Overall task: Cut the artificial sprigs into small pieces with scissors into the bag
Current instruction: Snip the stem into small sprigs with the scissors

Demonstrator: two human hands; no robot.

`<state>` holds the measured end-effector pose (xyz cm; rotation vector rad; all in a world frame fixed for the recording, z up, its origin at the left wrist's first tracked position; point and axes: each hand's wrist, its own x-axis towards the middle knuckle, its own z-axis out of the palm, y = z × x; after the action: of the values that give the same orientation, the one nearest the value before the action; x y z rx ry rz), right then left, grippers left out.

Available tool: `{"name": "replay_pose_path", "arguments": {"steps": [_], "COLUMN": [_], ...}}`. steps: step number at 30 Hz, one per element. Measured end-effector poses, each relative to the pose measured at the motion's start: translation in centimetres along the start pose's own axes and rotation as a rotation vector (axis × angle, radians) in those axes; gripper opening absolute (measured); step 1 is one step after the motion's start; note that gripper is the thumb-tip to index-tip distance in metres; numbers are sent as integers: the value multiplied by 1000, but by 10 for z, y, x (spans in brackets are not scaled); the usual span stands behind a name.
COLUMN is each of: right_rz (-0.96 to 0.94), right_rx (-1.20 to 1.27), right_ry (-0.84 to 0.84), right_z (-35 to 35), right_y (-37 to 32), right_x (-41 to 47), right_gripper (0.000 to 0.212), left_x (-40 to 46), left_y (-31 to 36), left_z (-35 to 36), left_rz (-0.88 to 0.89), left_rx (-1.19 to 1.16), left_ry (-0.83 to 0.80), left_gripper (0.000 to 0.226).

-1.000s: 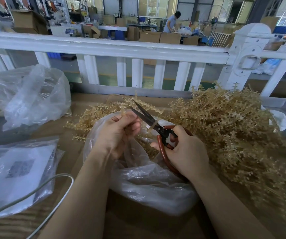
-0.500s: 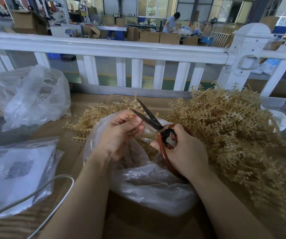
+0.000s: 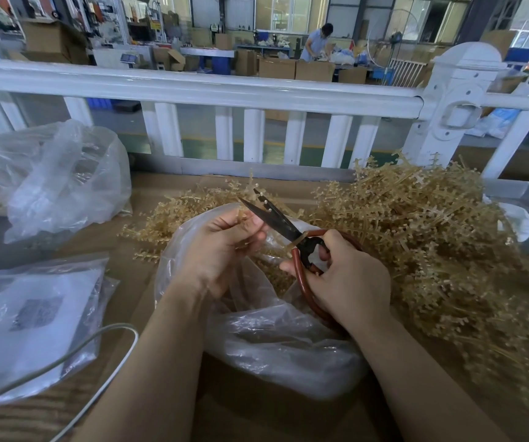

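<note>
clear bag (image 3: 276, 339), cut sprig pieces (image 3: 277, 279) inside

The left hand (image 3: 221, 247) hides most of the sprig (image 3: 243, 215) it pinches, and the right hand (image 3: 349, 282) covers part of the scissors' (image 3: 276, 216) red handles.

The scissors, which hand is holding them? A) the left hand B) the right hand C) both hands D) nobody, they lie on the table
B: the right hand grips the red handles of the scissors, while the left hand pinches a sprig over the bag.
</note>
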<state>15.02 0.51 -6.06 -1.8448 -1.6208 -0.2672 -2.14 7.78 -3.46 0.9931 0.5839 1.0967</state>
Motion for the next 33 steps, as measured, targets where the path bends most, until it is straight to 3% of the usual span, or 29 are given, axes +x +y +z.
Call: {"name": "replay_pose_path", "arguments": {"steps": [14,27,33], "right_rz": [-20,-33,-40], "right_rx": [71,78,86], "right_ry": [20,74,52], "right_z": [2,-3,0], "right_y": [4,0,2], "right_x": [-3,-2,-2], "right_gripper": [64,60,61], "left_x": [5,5,5], "left_y": [-6,-6,-5], "left_z": [-6,-8,-2], "left_rz": [-27,-25,188], "left_rx": [-11,-14,-60], "left_ry": [-29,-28,-24], "left_gripper": [3,8,16]}}
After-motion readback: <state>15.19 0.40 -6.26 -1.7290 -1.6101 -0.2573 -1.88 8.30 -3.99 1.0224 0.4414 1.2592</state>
